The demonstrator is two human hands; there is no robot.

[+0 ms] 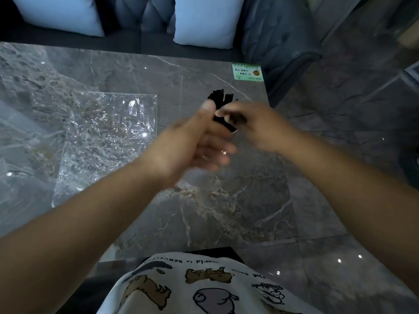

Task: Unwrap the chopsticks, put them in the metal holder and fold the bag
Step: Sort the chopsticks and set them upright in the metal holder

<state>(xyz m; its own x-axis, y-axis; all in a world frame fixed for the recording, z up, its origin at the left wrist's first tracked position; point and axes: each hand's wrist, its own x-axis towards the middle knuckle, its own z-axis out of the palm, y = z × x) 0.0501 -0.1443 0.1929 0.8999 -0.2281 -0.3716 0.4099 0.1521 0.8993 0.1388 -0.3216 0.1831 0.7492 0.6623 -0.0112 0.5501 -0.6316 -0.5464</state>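
A bundle of black chopsticks [221,98] stands upright above the right part of the marble table [226,211], its tops fanned out. My left hand [195,143] wraps around the bundle's left side with the thumb up against the sticks. My right hand [256,125] grips the bundle from the right. A bit of shiny metal [234,131], apparently the metal holder's rim, shows between my hands; the rest of it is hidden. The clear plastic bag [106,137] lies flat and crinkled on the table to the left, empty. Both hands are motion-blurred.
A green and white card [248,72] lies at the table's far right corner. Beyond the table is a dark sofa with two light blue cushions [204,21]. The table's right edge drops to a glossy grey tiled floor [340,155].
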